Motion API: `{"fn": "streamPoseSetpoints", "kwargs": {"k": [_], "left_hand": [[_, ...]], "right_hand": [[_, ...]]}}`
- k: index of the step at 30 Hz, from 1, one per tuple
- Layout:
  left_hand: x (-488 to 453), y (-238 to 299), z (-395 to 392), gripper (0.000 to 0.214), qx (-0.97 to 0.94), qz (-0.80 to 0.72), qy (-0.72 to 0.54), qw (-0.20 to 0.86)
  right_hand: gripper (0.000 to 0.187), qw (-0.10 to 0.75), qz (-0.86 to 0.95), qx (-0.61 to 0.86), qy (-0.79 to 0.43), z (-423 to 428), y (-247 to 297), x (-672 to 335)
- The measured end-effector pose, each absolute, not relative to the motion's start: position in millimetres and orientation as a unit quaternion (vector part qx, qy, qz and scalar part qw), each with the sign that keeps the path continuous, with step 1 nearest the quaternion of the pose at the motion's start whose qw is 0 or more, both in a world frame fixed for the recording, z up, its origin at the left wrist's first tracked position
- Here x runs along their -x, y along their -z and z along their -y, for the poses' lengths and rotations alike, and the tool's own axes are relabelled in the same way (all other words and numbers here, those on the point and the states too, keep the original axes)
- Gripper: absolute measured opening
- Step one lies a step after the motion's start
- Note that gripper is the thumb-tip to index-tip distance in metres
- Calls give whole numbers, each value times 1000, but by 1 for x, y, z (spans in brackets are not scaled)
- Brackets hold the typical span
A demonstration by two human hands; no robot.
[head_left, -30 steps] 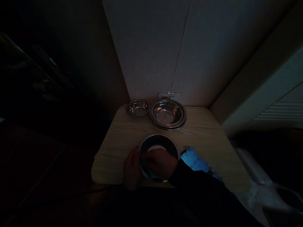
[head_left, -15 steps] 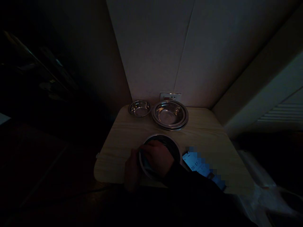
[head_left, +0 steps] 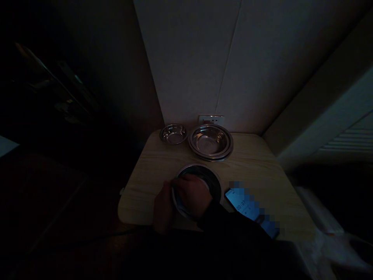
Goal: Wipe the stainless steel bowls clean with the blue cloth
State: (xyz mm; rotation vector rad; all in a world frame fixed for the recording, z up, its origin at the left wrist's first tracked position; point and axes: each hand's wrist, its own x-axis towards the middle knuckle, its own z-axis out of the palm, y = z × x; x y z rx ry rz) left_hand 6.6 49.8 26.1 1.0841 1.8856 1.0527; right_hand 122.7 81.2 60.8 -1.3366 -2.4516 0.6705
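A round metal bowl [head_left: 219, 179] sits near the front of the small table, its inside dark. My left hand [head_left: 163, 208] is closed at the bowl's left rim, with its fingertips close to those of my right hand. Reaching across the bowl, my right hand [head_left: 194, 194] has its fingers curled down at the left side. Beneath it shows a pale bluish thing [head_left: 181, 203] with a light edge, too dark to tell whether it is a cloth or another dish. The palms and most fingertips are hidden.
Stacked metal bowls [head_left: 210, 142] and a smaller metal bowl [head_left: 173, 134] stand at the back of the wooden table [head_left: 142, 186]. A phone [head_left: 247, 208] showing a timer lies at the right. Behind is a wall socket [head_left: 211, 119]. The room is very dim.
The pale edge of the thing inside the bowl now shows beyond my right hand. Both hands stay at the bowl's left side; the view has shifted slightly.
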Motion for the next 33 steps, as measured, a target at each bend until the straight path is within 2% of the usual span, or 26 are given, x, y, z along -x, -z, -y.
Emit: {"fn": "streamPoseSetpoints", "kwargs": {"k": [5,9,13,19,21,25,27,30,33], "left_hand": [[-5,-33,-57,48,-430,-705,-411,387],[-9,-29,-54,45,-438,-697,-417,386],[-15,-21,-43,40,-344,-690,-472,427],[-16,-21,-44,41,-329,-682,-502,418],[-17,-22,-46,41,-335,-691,-498,403],[-19,-22,-46,40,-336,-697,-493,398],[-20,-23,-45,41,-328,-699,-497,396],[-20,-24,-45,41,-325,-698,-502,394],[-21,-23,-48,40,-332,-698,-499,392]], "right_hand": [[26,113,860,408,-285,-74,-62,-129],[29,176,806,489,-283,-84,-56,-130],[28,215,777,527,-269,-93,-49,-125],[25,110,859,390,-313,-84,-55,-129],[26,115,853,396,-320,-84,-55,-129],[29,191,790,511,-279,-87,-53,-122],[27,171,803,502,-272,-86,-54,-120],[23,99,862,411,-281,-83,-58,-125],[24,115,859,406,-289,-85,-57,-128]]}}
